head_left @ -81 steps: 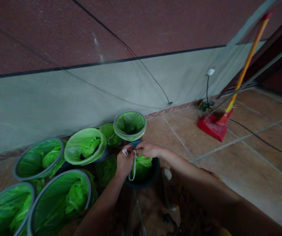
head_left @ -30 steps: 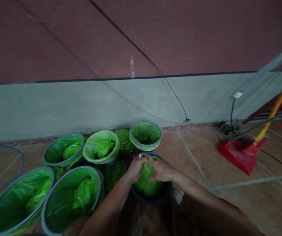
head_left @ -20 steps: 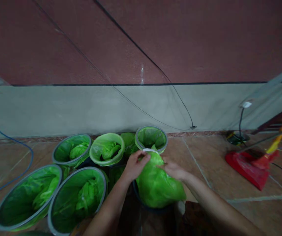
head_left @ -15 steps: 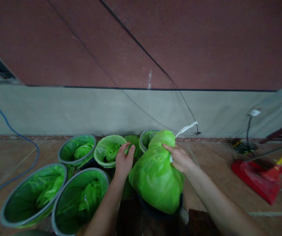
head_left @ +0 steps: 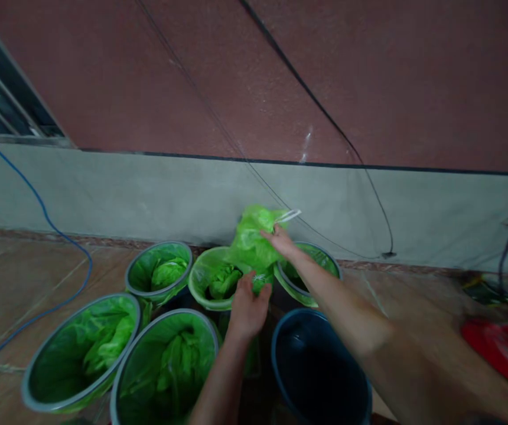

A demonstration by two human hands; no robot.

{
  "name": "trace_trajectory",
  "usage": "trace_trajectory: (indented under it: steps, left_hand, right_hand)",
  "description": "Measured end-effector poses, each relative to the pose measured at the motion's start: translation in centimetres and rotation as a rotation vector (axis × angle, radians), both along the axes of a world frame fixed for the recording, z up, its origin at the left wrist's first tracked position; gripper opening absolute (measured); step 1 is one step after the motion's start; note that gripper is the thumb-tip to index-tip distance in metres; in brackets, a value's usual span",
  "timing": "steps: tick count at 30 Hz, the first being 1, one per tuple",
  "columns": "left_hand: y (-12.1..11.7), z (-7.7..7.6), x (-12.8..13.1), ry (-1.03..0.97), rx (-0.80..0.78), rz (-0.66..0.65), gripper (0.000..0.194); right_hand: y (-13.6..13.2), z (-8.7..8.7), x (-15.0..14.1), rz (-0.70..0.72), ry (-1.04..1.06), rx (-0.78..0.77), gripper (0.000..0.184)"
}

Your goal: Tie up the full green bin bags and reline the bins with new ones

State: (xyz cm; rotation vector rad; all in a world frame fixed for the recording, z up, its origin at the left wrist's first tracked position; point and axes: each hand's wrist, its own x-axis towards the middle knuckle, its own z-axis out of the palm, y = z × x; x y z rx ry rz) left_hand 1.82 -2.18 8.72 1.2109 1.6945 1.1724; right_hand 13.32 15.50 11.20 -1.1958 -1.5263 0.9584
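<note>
A light green plastic bag (head_left: pixel 254 236) with a white drawstring (head_left: pixel 289 216) is up against the wall behind the bins, its neck pinched in my right hand (head_left: pixel 280 239). My left hand (head_left: pixel 249 310) is just below it, thumb and fingers apart, beside a green bag part with a white tie (head_left: pixel 259 278); whether it touches this is unclear. Under my right forearm stands a dark blue bin (head_left: pixel 296 360), its bare inner wall showing without a liner. Left of my hands, a pale-rimmed bin (head_left: pixel 201 300) holds a crumpled green liner.
Several green-lined bins stand left, including one in front (head_left: pixel 125 348) and one behind (head_left: pixel 187 254). Another lined bin (head_left: pixel 331 260) is at the wall. A blue hose (head_left: pixel 41 200) lies left; a red dustpan (head_left: pixel 497 348) lies right. Cables hang down the wall.
My right hand has moved the green bag from above the dark blue bin left and back toward the wall, uncovering that bin. The bag looks less bulging. My view has shifted left.
</note>
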Motion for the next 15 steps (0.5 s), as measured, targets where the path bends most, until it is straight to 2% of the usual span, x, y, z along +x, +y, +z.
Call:
trace_trajectory:
  steps: [3, 6, 11, 15]
  left_hand:
    - [-1.2, 1.1, 1.2, 0.058, -0.065, -0.138, 0.047]
    - [-2.1, 2.0, 2.8, 0.062, -0.115, -0.252, 0.042]
    - [-2.5, 1.9, 4.9, -0.042, -0.110, -0.336, 0.041]
    - [-2.5, 1.9, 5.3, -0.022, -0.136, -0.338, 0.046]
  right_hand:
    - [0.4, -4.6, -0.6, -0.038, -0.536, -0.140, 0.063]
    - [0.0, -7.7, -1.1, -0.164, -0.768, -0.113, 0.081]
    - [1.3, -9.6, -2.6, -0.110, -0.692, -0.124, 0.082]
    - [4.2, -10.4, -3.5, -0.237, -0.519, -0.285, 0.071]
